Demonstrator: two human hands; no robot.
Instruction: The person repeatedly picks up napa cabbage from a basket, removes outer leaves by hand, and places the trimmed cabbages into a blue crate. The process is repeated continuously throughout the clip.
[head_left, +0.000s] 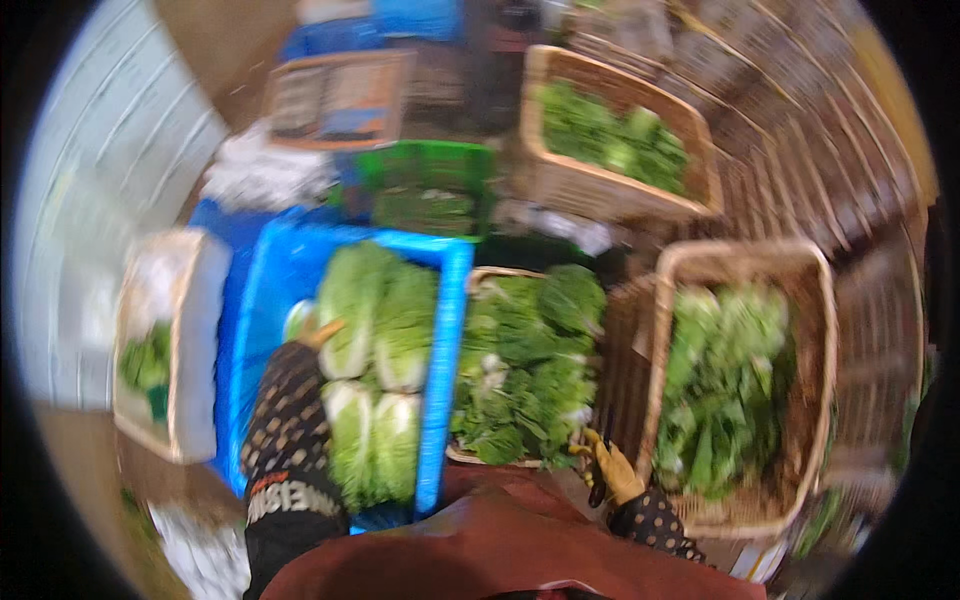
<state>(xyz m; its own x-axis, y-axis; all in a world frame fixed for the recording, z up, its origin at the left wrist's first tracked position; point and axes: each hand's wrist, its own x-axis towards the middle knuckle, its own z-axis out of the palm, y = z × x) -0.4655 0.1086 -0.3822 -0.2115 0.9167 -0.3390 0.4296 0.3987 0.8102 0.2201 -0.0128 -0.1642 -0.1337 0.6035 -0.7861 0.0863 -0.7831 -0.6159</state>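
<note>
My left hand (315, 334), in a yellowish glove, reaches into a blue-lined crate (454, 330) among heads of Chinese cabbage (375, 435). Its thumb or finger lies against one pale green head, and part of another cabbage (299, 318) shows just beyond the hand. Blur and the sleeve hide whether it grips anything. Low on the right, my right hand (616, 471), in a yellow glove, curls around a dark-handled tool (597, 489), perhaps a knife. That hand is between a basket of loose leafy greens (525, 367) and a tan plastic basket (821, 390) holding lettuce-like greens (724, 390).
Another tan basket (619, 184) with greens stands farther off, beside a green crate (427, 161) and an orange-rimmed crate (337, 142). A white foam box (199, 360) flanks the blue crate. Slatted brown crates (795, 157) line the right side.
</note>
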